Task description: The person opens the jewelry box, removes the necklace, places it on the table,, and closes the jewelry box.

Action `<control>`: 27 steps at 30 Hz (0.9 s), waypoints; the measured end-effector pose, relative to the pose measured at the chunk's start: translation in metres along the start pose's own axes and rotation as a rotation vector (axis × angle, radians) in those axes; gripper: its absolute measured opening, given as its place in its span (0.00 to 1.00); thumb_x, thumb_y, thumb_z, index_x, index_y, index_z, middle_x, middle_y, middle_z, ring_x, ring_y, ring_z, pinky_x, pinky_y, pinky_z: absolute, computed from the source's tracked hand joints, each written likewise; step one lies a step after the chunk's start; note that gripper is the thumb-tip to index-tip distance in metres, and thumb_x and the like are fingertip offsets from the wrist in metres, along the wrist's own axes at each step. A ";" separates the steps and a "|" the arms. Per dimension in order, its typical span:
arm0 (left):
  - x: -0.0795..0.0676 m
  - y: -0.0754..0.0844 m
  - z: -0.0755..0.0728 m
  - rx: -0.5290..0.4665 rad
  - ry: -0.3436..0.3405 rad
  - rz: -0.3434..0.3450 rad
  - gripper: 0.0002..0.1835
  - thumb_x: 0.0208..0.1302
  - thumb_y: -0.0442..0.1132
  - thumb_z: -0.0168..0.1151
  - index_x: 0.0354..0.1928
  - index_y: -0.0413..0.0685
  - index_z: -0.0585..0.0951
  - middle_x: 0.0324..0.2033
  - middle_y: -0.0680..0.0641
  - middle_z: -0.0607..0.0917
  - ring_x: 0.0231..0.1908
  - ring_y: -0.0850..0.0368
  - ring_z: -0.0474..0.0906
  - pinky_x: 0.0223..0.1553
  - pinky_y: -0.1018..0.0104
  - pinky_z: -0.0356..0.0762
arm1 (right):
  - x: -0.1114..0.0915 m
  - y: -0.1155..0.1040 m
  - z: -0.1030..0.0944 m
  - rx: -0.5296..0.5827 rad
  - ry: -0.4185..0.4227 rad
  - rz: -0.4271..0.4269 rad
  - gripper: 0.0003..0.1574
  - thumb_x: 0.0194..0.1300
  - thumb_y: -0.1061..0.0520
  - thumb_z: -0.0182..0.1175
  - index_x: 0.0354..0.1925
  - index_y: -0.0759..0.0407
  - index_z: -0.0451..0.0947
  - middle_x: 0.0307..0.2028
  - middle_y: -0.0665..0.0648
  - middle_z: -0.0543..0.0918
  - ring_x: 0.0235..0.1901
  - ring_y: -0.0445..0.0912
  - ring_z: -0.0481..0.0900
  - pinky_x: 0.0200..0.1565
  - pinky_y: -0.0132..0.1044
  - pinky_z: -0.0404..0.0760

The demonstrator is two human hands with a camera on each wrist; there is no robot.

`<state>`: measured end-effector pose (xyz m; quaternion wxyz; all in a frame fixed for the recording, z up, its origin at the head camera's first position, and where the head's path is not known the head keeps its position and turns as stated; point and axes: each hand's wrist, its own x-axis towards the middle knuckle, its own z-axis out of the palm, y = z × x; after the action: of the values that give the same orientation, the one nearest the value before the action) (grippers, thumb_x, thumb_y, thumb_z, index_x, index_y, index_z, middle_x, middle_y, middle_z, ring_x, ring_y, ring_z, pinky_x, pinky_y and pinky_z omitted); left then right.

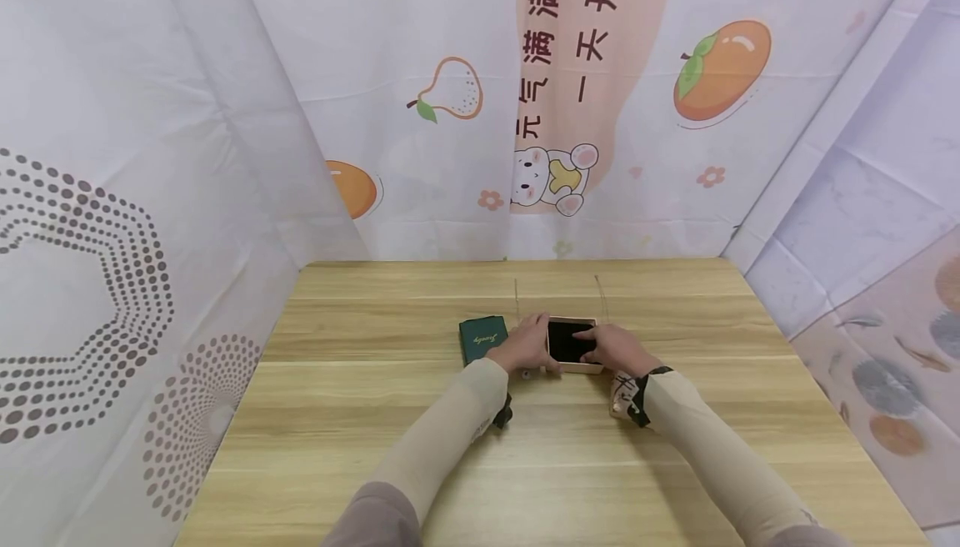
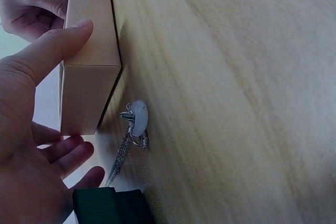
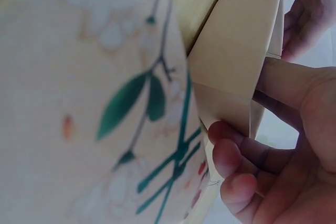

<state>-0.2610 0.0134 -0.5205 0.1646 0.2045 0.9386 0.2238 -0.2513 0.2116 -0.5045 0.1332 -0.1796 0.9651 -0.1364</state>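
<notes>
A small beige gift box (image 1: pixel 576 368) stands uncovered, its black inside facing up. My left hand (image 1: pixel 525 343) grips its left end, with the thumb on the near wall and the fingers round the far side. From the right, my right hand (image 1: pixel 621 348) reaches over the rim, thumb and index finger spread on the black insert (image 1: pixel 567 340); its other fingers curl loosely outside the end wall. Beside the left hand lies a silver necklace with a white ring-shaped pendant (image 2: pixel 139 118). A flower-printed lid (image 3: pixel 105 103) sits near the right wrist.
A dark green box (image 1: pixel 480 334) with gold lettering is left of the left hand. Behind the beige box, a second thin chain (image 1: pixel 602 293) lies on the wooden table (image 1: pixel 360 414). Printed curtains (image 1: pixel 442 172) hang along the table's back edge and sides.
</notes>
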 end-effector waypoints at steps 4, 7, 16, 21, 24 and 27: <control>0.001 -0.001 0.000 0.010 0.002 0.004 0.59 0.51 0.60 0.73 0.77 0.46 0.49 0.75 0.44 0.57 0.74 0.49 0.53 0.71 0.49 0.57 | -0.001 -0.002 -0.002 0.007 -0.009 0.014 0.29 0.61 0.55 0.68 0.60 0.58 0.78 0.52 0.69 0.83 0.26 0.45 0.72 0.32 0.36 0.72; 0.002 -0.003 0.001 0.031 0.003 0.016 0.60 0.51 0.61 0.73 0.76 0.46 0.49 0.74 0.45 0.57 0.74 0.50 0.53 0.71 0.49 0.58 | -0.002 -0.003 -0.003 0.010 -0.017 0.021 0.29 0.61 0.55 0.67 0.60 0.57 0.77 0.52 0.69 0.82 0.26 0.45 0.72 0.31 0.36 0.72; 0.003 -0.005 0.001 0.027 -0.003 0.032 0.60 0.50 0.61 0.73 0.76 0.46 0.49 0.74 0.44 0.58 0.74 0.49 0.53 0.72 0.47 0.55 | -0.002 -0.003 -0.001 0.020 -0.003 0.010 0.28 0.60 0.56 0.68 0.59 0.58 0.78 0.53 0.69 0.81 0.31 0.47 0.74 0.34 0.37 0.73; 0.004 -0.006 0.002 0.030 0.022 0.026 0.59 0.49 0.61 0.74 0.76 0.46 0.52 0.73 0.46 0.61 0.74 0.50 0.55 0.72 0.47 0.53 | -0.003 -0.004 -0.001 0.047 -0.007 0.015 0.28 0.60 0.56 0.68 0.60 0.58 0.78 0.53 0.68 0.82 0.29 0.46 0.74 0.34 0.36 0.73; 0.004 -0.006 0.003 0.040 0.028 0.030 0.59 0.49 0.61 0.74 0.75 0.46 0.53 0.73 0.46 0.61 0.73 0.50 0.56 0.72 0.48 0.53 | -0.004 -0.004 -0.002 0.038 -0.002 0.009 0.28 0.60 0.56 0.68 0.59 0.59 0.78 0.53 0.69 0.82 0.31 0.46 0.75 0.34 0.37 0.74; 0.004 -0.006 0.003 0.046 0.022 0.033 0.59 0.49 0.61 0.73 0.76 0.46 0.52 0.73 0.45 0.61 0.73 0.50 0.55 0.71 0.48 0.53 | -0.007 -0.005 -0.004 0.021 0.011 -0.002 0.27 0.59 0.56 0.68 0.58 0.60 0.79 0.51 0.69 0.83 0.30 0.46 0.75 0.34 0.38 0.73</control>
<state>-0.2649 0.0113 -0.5265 0.1457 0.2213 0.9418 0.2070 -0.2451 0.2106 -0.4979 0.1297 -0.1784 0.9642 -0.1475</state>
